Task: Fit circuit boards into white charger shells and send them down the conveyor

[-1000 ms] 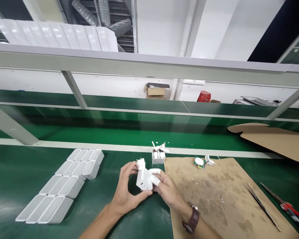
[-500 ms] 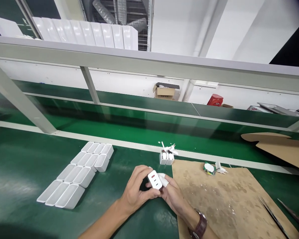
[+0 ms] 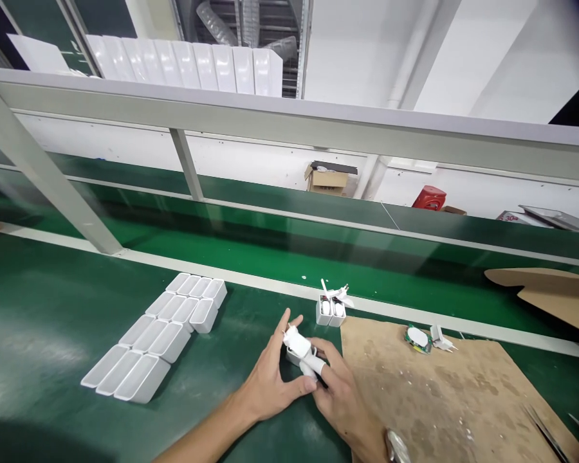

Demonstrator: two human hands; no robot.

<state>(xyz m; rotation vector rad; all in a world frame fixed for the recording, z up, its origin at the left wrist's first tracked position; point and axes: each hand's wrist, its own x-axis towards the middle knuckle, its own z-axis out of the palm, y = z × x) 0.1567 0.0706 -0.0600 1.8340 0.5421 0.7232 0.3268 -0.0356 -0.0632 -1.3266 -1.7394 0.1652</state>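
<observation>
Both my hands met over the green bench: my left hand cupped the small white charger part from the left, thumb underneath and the other fingers spread open above it, while my right hand, its fingertips in white cots, pinched the part's lower end. The part sat low in the middle of the view, just left of the brown cardboard sheet and near two upright white housings. Well off to the left lay rows of empty white shells, and a small round circuit board rested on the cardboard.
</observation>
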